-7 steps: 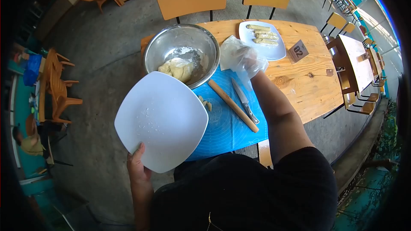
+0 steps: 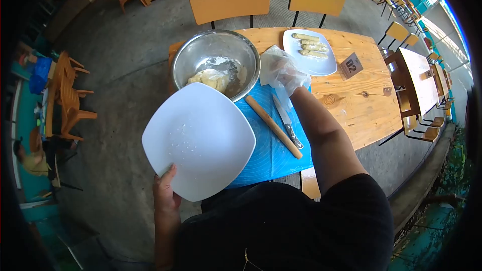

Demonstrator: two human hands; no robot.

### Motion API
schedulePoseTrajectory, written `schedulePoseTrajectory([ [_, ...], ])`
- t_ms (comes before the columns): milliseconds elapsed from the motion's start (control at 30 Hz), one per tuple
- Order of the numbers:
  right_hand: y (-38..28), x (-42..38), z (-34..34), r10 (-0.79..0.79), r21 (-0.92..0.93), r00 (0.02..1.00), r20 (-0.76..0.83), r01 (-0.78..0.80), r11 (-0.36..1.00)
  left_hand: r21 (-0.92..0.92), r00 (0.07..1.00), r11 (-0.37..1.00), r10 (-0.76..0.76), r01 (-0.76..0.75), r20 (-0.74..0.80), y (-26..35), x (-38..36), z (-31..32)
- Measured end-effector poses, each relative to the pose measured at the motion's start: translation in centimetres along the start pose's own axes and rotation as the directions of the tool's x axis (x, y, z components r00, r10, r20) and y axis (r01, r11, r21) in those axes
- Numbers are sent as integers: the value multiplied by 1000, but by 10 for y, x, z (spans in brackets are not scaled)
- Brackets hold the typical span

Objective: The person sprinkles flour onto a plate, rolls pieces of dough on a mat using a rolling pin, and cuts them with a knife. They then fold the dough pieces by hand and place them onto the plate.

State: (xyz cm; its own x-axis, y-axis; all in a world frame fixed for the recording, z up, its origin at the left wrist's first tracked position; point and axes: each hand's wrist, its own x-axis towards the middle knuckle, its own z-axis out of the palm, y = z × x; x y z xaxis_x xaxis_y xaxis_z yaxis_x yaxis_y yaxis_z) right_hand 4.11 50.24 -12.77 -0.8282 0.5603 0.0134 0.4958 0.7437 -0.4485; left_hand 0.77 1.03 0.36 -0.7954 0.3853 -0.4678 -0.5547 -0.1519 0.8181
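My left hand grips the near-left edge of a white square plate, thumb on top. The plate is tilted, with white crumbs on it, and covers part of a blue mat. My right hand, in clear loose plastic, reaches to the mat's far edge over a pale sheet-like piece. The plastic blurs its fingers. Close by are a knife and a wooden rolling pin. A steel bowl holds floury dough. A second white plate carries several pale rolls.
The mat lies on a wooden table with a number sign marked 02. Two chairs stand on the far side. Other tables and chairs line both sides, and a person is at far left.
The plate in my left hand has moved to the right and now hides the small dough bits on the mat. My right hand has shifted slightly left over the pale piece.
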Motion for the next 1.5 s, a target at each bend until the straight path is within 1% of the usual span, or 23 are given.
schedulePoseTrajectory([
  [67, -14, -2, -2, -29, -143, 999, 17, 31, 989, 11, 1000, 1000, 0, 0, 6, 2, -4, 3],
  [167, -19, -1, -2, -27, -70, 1000, 5, 27, 997, 29, 1000, 1000, 8, -8, 6, 3, -7, 3],
  [233, -22, -3, -2, -12, 72, 1000, -25, 14, 997, 60, 999, 998, 19, -22, 47, 1, -7, -3],
  [300, -21, -6, -6, 51, 414, 998, -47, -27, 910, 33, 1000, 999, 27, -27, 13, 0, -7, -5],
  [367, -26, -15, -17, 167, 872, 986, -1, -81, 482, -1, 1000, 1000, 27, -27, -16, -4, -6, -8],
  [433, -32, -34, -28, 229, 997, 970, 77, -75, -18, -18, 1000, 1000, 24, -23, 8, -8, -4, -12],
  [500, -30, -51, -35, 259, 949, 958, 124, -38, -313, -32, 1000, 999, 14, -13, 22, -10, -2, -5],
  [567, -18, -64, -35, 274, 919, 953, 126, -9, -394, -40, 999, 999, 8, -6, 31, -11, 1, 1],
  [633, 28, -79, -21, 172, 789, 948, 268, -114, -603, -20, 996, 1000, 7, -5, 88, -13, 4, 6],
  [667, 39, -90, -18, 176, 792, 948, 264, -109, -601, -21, 996, 1000, 6, -4, 94, -16, 6, 9],
  [733, 51, -120, -11, -170, 707, 959, 226, -281, -649, 5, 985, 1000, -20, 19, 172, -21, 13, 11],
  [867, 19, -180, -58, -56, 663, 929, 366, -303, -685, -12, 957, 995, -94, 101, 274, -40, 39, 18],
  [933, -21, -198, -88, -173, 619, 921, 348, -364, -696, 52, 946, 993, -113, 102, 305, -41, 45, 32],
  [967, -53, -204, -101, -30, 717, 923, 384, -318, -620, 48, 927, 994, -110, 99, 359, -45, 51, 37],
  [1067, -147, -212, -106, 241, 991, 962, 129, -119, -53, 50, 891, 995, -100, 87, 442, -49, 60, 59],
  [1100, -160, -212, -94, 160, 925, 987, -4, -57, 375, 53, 884, 996, -92, 76, 458, -48, 60, 67],
  [1133, -169, -213, -81, 37, 683, 996, -87, 33, 729, 57, 876, 996, -93, 75, 472, -46, 59, 75],
  [1200, -194, -221, -53, -234, 475, 952, -196, 301, 827, 31, 877, 996, -86, 81, 472, -38, 61, 85],
  [1233, -200, -230, -52, -227, 472, 951, -210, 302, 829, 36, 865, 998, -63, 52, 499, -33, 62, 88],
  [1300, -217, -242, -59, -257, -86, 966, 37, 259, 962, 44, 863, 998, -52, 35, 503, -21, 66, 90],
  [1333, -214, -242, -59, -251, -84, 968, 26, 253, 964, 45, 867, 999, -44, 25, 497, -15, 67, 90],
  [1400, -200, -234, -59, -193, -293, 979, -65, 166, 942, 71, 858, 997, -25, -14, 513, -6, 71, 88],
  [1500, -200, -206, -55, -111, -278, 982, -152, 65, 958, 143, 793, 989, -58, -37, 607, -5, 78, 82],
])
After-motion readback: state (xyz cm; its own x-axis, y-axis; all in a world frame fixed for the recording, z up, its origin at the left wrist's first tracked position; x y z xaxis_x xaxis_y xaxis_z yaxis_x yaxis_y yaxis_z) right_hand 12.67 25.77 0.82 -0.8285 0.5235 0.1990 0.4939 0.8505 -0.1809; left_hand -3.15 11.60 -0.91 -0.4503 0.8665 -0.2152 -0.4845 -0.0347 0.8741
